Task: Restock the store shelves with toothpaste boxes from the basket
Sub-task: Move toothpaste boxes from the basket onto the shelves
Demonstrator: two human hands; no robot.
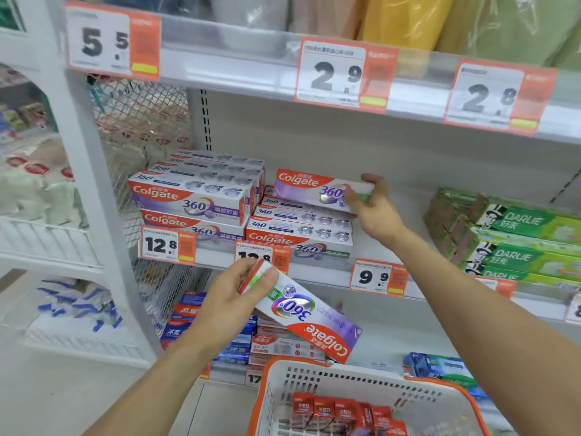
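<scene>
My right hand grips the right end of a purple Colgate 360 box and holds it just over the lower stack of matching boxes on the middle shelf. A taller stack of the same boxes stands to its left. My left hand grips one end of a second Colgate 360 box, upside down and slanting down to the right, in front of the shelf edge above the basket. The white basket with an orange rim sits at the bottom and holds several red boxes.
Green Darlie boxes are stacked at the right of the same shelf, with bare shelf between them and the Colgate stacks. Price tags line the shelf edges. Blue and red toothpaste boxes fill the shelf below. A white rack stands left.
</scene>
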